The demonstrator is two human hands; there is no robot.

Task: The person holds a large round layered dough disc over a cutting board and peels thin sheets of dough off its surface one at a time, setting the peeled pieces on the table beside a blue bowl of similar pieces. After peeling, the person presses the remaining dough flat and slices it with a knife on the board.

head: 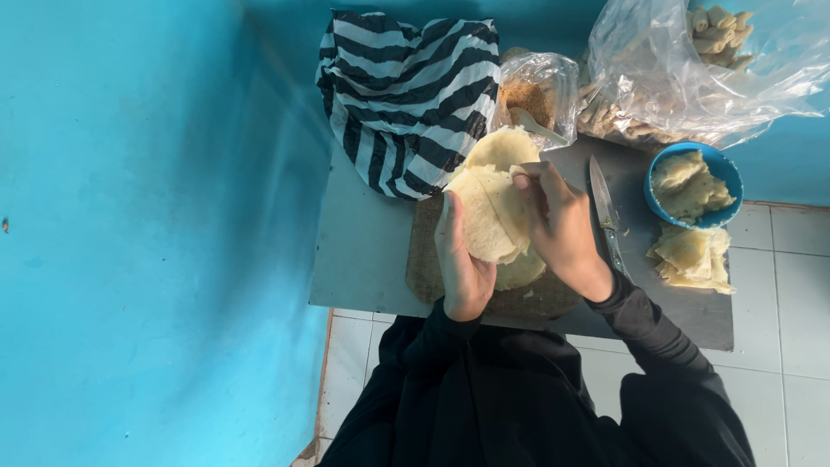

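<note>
A pale round wrapper sheet [490, 214] is lifted off a stack of the same thin sheets [501, 149] that lies on a brown wooden board [519, 301]. My left hand [461, 264] supports the sheet from its left edge and underside. My right hand [560, 227] pinches the sheet's upper right edge with fingertips, peeling it from the stack. Both sleeves are black.
The board rests on a low grey table [359, 251]. A knife [604, 212] lies right of my right hand. A blue bowl [723, 166] holds pale filling, with folded sheets [692, 258] below it. Behind are a striped bag [406, 95], a bag of brown crumbs [532, 91] and a clear bag of rolls [692, 69]. A blue wall is at left.
</note>
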